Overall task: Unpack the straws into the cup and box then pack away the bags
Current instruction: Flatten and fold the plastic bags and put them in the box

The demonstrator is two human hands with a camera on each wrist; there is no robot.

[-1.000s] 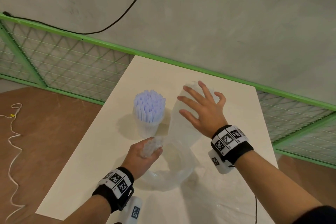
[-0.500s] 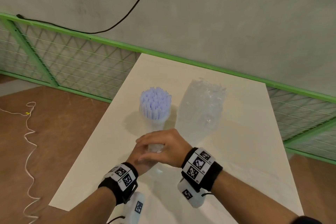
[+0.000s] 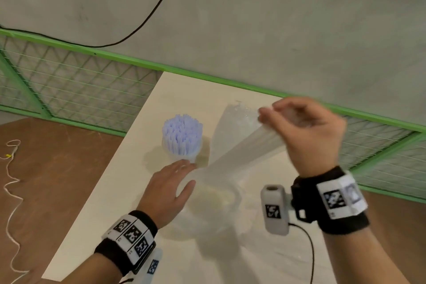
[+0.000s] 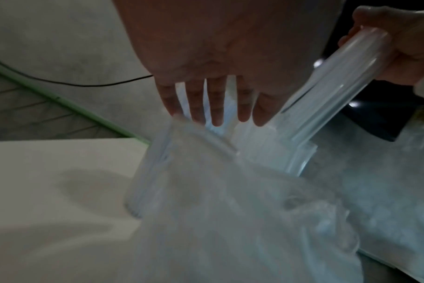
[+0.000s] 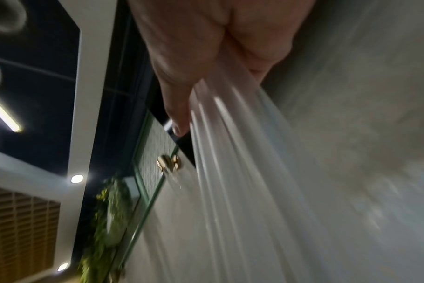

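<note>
A clear cup packed with lavender straws stands on the pale table. My right hand is raised over the table's far right and grips one end of a clear plastic bag, which stretches taut down to the left. My left hand, fingers straight, presses the bag's crumpled lower end beside the cup's base. The left wrist view shows those straight fingers above the bag. In the blurred right wrist view the bag runs out of my fist. No box is in view.
A second clear bag lies flat on the table behind the stretched one, right of the cup. A green mesh fence runs along the table's far and left sides. A white cord trails on the brown floor at left.
My right hand left the far bag, met my left hand at the near bag, then pulled that bag's end up and to the right. My left hand opened from a fist to flat.
</note>
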